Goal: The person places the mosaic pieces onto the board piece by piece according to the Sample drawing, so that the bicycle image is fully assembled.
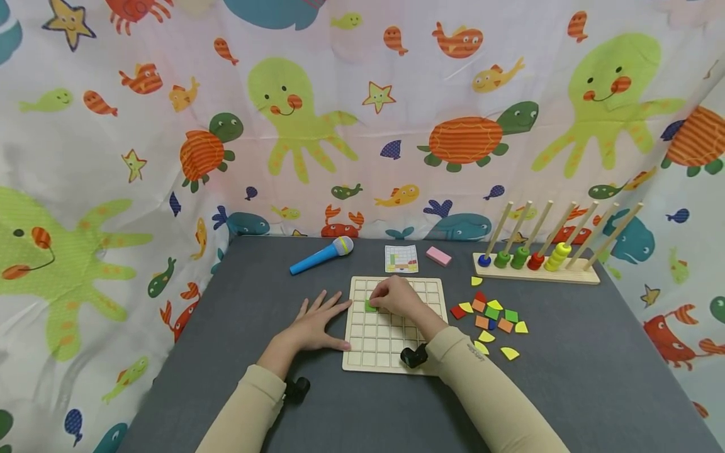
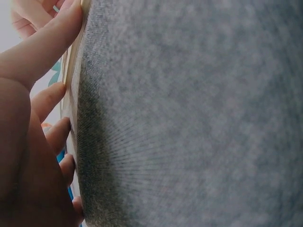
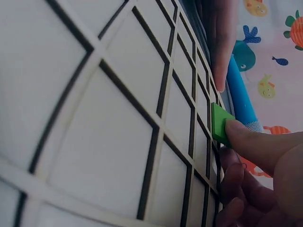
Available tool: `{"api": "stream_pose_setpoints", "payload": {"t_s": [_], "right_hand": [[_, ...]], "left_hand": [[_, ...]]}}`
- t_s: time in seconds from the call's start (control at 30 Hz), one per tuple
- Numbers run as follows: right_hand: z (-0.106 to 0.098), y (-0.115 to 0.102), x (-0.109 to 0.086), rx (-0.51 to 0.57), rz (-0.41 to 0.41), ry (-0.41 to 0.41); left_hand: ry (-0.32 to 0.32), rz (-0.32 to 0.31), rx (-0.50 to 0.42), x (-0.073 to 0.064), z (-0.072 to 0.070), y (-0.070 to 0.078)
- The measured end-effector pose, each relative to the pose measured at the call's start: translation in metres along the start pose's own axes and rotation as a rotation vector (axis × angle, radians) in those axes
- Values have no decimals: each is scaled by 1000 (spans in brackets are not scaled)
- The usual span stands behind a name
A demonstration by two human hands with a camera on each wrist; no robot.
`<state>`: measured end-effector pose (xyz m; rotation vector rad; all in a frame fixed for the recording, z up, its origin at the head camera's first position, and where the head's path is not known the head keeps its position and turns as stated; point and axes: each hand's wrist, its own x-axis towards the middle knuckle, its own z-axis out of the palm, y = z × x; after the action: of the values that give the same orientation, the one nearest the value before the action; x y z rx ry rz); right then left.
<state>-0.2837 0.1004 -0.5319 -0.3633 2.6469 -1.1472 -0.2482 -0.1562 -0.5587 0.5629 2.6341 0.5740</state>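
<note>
A square wooden board marked into a grid of recessed cells lies flat on the grey table. My right hand is over its upper left part, pinching a green square tile between thumb and fingers. In the right wrist view the tile stands tilted, its lower edge right at the grid. My left hand rests along the board's left side with fingers spread. Its thumb and index fingertip are at the board's edge, as the left wrist view also shows.
Right of the board lie several loose tiles, red, orange, green, yellow and blue. Behind them stands a wooden peg rack with coloured rings. Beyond the board are a blue toy microphone, a pattern card and a pink block.
</note>
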Motion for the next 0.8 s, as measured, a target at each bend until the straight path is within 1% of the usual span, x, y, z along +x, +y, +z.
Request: {"api": "stream_pose_setpoints", "payload": {"t_s": [0.17,0.2,0.37,0.5,0.67,0.8], "right_hand": [[2,-3,1,-12,25,11],[2,-3,1,-17,26,9],[1,-3,1,-28,11,3],[-5,-2,-3,-7,0,13],[-17,-3,-12,14,-18,25],[-27,-2,-19,20,-13,46]], "left_hand": [[14,11,9,2,2,-2],[9,5,12,3,2,-3],[8,3,22,3,3,-3],[10,22,11,2,2,0],[-1,12,14,0,-1,3],[12,18,28,-5,-5,6]]}}
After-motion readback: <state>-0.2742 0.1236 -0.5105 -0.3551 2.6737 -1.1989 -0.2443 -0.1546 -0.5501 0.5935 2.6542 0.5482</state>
